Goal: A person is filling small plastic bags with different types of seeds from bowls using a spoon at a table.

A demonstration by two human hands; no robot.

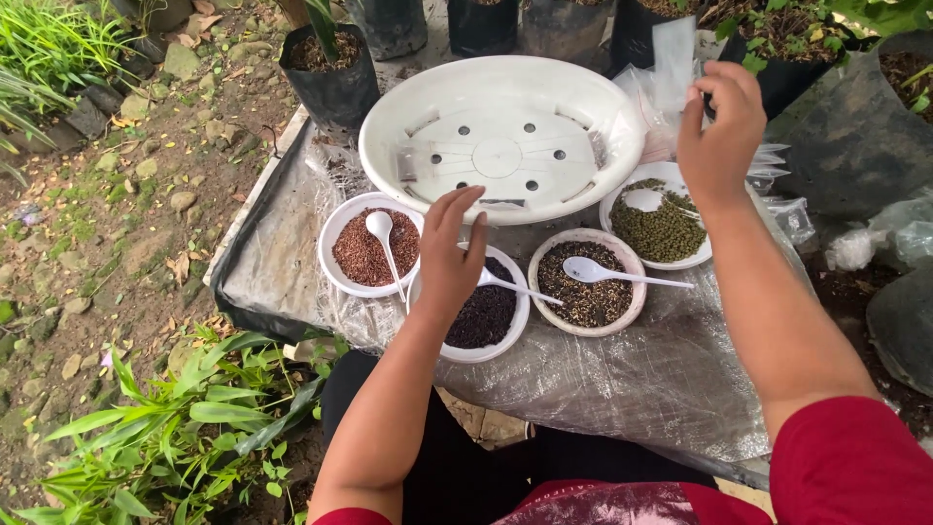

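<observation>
Your four shallow bowls sit in a loose arc along the near edge of the clear plastic sheet [632, 379] covering the low table — each within easy reach, each with its own white plastic spoon, which would keep the seeds from mixing. The white bowl of reddish-brown grains [360, 255] is farthest left, the white bowl of near-black seeds [483, 321] next, then the pinkish bowl of dark mixed seeds [593, 292], and the white bowl of olive-green beans [661, 233] to the right. Behind them the large round white plastic tray with drain holes [501, 136] leans tilted toward you, its inside open to view.

Your left hand [449, 258] hovers over the near-black seeds, fingers straight, close together and pointing up — flat and holding nothing, just above the handle of the white spoon [520, 288] lying in that bowl; whether it touches the spoon I cannot tell.

Your right hand [721, 126] is raised above the green beans, fingers curled in with the thumb, pinching the small clear plastic bag [673, 58] that stands up from it. More such bags lie just beside that bowl.
</observation>
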